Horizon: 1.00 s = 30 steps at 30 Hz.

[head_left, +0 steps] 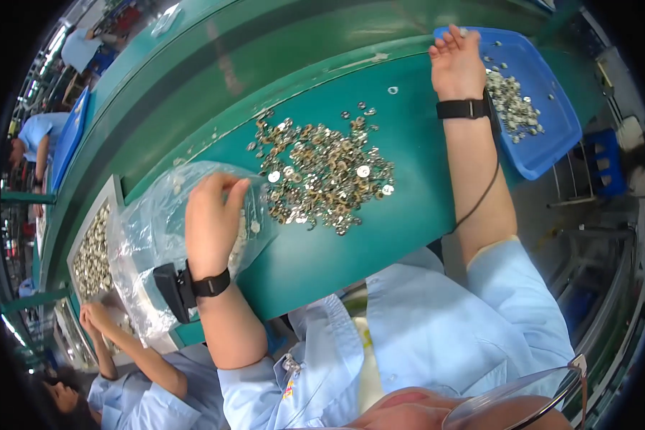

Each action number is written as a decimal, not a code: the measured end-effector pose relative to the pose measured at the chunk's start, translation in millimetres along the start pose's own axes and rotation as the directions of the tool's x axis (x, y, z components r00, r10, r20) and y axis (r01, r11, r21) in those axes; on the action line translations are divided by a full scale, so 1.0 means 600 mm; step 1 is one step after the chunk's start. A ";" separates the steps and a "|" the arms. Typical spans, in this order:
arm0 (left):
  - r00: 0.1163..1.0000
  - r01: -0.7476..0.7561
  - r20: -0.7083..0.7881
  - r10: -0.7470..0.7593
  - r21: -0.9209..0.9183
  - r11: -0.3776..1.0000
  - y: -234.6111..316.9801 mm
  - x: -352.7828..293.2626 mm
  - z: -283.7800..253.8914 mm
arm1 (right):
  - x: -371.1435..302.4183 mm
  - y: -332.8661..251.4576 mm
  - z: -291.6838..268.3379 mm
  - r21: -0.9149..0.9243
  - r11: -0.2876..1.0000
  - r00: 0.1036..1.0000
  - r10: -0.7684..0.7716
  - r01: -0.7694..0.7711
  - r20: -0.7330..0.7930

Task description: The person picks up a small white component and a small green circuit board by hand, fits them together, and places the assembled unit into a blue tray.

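Observation:
My right hand [457, 68] is raised at the left rim of a blue tray [552, 154], palm toward me and fingers curled. A small pale piece [464, 32] shows between its thumb and fingers. In the tray lies a heap of small whitish and metallic parts [511, 104]. My left hand [211, 222] is over a clear plastic bag [150, 222], back up, fingers bent, thumb close to them. Its fingertips are hidden, and so is anything they hold. Between my hands, a spread of small shiny round metal parts [330, 168] covers part of the green table [408, 208].
Left of the bag stands a metal tray [112, 188] with many small parts [92, 258]. A co-worker's hands [97, 315] are close by it. One small ring [393, 90] lies apart on the table. A green raised ledge [301, 64] runs along the far side. A cable [489, 190] trails from my right wristband.

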<state>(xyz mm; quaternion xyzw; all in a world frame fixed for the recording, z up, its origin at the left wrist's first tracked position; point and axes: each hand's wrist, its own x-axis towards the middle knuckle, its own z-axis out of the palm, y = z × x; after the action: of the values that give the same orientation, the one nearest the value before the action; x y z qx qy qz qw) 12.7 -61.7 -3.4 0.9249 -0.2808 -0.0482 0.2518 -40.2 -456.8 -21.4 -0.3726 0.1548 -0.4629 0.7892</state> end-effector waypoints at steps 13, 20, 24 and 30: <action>0.997 0.022 0.072 -0.031 0.123 0.992 -0.040 -0.021 0.000 | -0.127 0.051 0.094 -0.450 0.892 0.921 0.148 0.033 0.361; 0.998 -0.036 0.063 0.028 0.130 0.991 -0.021 -0.031 -0.024 | -0.207 0.059 0.118 -0.588 0.636 0.558 0.282 0.500 0.780; 0.986 -0.002 0.165 -0.026 0.171 0.985 -0.017 -0.028 -0.016 | -0.221 0.054 0.130 -0.497 0.590 0.404 0.294 0.637 0.866; 0.990 0.064 0.122 -0.077 0.109 0.992 -0.022 -0.028 -0.030 | -0.225 0.051 0.134 -0.479 0.581 0.366 0.308 0.658 0.878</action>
<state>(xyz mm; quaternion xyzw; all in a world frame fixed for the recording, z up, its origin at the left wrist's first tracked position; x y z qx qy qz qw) 9.5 -35.3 5.1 0.9413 -0.2653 -0.1004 0.1831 -44.5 -297.8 -3.2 -0.8816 -0.1677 -0.1497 0.4150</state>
